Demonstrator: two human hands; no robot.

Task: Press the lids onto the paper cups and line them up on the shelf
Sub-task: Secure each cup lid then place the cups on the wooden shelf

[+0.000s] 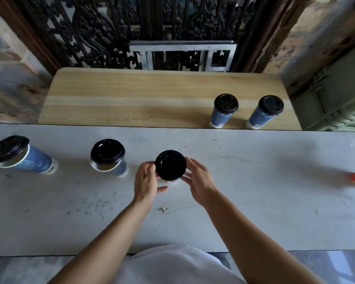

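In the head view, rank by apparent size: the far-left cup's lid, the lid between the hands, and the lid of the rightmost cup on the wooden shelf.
1. Far-left cup's lid, though wide-angle stretch may inflate it.
2. Lid between the hands, close behind it.
3. Lid of the rightmost shelf cup, smallest; it stands farther from the camera.

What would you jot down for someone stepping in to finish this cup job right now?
Left hand and right hand: both grip the rim of the black lid on the middle cup, which is mostly hidden beneath it.
Done: two lidded cups stand side by side on the wooden shelf.
Left: finish pressing this lid, then check the two cups on the grey counter; their lids look loosely seated. Move all three onto the shelf.
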